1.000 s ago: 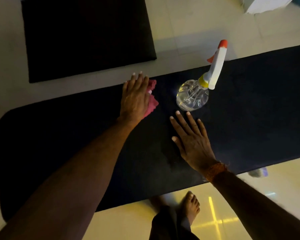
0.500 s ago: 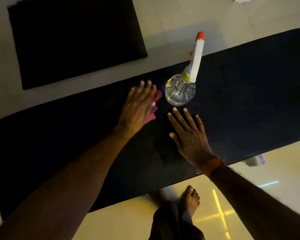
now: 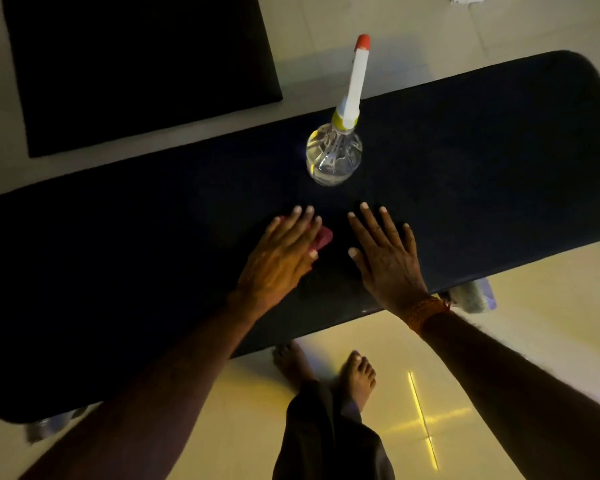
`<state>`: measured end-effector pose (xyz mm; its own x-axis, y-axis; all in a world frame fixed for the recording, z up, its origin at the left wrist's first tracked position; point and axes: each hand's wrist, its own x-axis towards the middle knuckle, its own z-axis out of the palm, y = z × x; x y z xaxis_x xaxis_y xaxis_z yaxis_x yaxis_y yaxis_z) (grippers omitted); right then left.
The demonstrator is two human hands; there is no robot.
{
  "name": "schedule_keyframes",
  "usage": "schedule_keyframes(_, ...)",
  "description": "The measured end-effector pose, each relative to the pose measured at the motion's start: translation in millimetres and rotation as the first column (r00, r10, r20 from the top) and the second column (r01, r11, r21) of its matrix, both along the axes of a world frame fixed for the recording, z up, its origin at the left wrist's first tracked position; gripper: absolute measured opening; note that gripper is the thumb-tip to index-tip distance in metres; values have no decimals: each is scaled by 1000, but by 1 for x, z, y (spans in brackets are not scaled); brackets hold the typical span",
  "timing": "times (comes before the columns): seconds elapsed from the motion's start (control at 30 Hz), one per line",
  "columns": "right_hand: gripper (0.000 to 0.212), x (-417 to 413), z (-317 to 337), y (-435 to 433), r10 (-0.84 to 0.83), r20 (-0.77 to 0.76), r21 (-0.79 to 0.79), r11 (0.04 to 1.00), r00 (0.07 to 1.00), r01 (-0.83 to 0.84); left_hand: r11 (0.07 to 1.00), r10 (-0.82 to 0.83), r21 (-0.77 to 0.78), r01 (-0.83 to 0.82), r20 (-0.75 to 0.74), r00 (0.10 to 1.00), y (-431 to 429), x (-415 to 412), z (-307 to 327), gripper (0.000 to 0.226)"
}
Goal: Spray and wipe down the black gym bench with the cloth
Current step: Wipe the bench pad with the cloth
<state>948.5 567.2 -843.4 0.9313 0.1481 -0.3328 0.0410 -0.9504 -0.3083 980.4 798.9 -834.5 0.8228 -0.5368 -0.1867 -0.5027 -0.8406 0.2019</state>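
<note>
Right on the near side of the spray bottle (image 3: 335, 157), the left hand (image 3: 281, 258) is pressing the red cloth (image 3: 323, 236) onto the black bench (image 3: 118, 271), fingers straight. The right hand (image 3: 387, 261) is lying flat just beside it, fingers spread, gripping nothing.

Black mat (image 3: 136, 64) on tiled floor (image 3: 551, 306)

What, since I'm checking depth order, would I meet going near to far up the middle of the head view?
A bare foot → right hand → spray bottle. The left hand, pressing on the cloth, lies level with the right hand, so I leave it unordered.
</note>
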Motion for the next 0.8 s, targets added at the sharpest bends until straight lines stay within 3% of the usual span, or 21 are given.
schedule_keyframes(0.13, 62, -8, 0, -7, 20, 7, 18, 1000, 1000, -20, 975, 222, -36, -221, 2, 975, -10, 11, 4, 57)
schedule_keyframes(0.2, 61, -13, 1, -12, -2, 9, 43, 999, 1000, 2, 988, 130, -90, -128, 11, 991, -25, -29, 2, 54)
schedule_keyframes(0.3, 60, -16, 4, -17, -17, 8, 73, 997, 1000, 16, 998, -42, -42, 43, 19, 999, -18, -62, -2, 56)
schedule_keyframes(0.43, 60, -18, 0, -21, 9, 16, 69, 998, 1000, -10, 963, 269, -14, -269, 76, 960, -29, -25, -1, 55)
schedule_keyframes(0.5, 59, -19, -1, -23, 6, 20, 96, 995, 1000, -8, 943, 333, -23, -332, 83, 939, -49, -42, -2, 55)
schedule_keyframes(0.67, 57, -19, 6, -29, -45, -13, 181, 982, 999, 47, 994, 97, -49, -93, 85, 992, -50, -101, -5, 57)
schedule_keyframes(0.8, 55, -23, 7, -33, -76, -5, 211, 975, 997, 75, 937, 350, -52, -346, 140, 926, -58, -68, -8, 54)
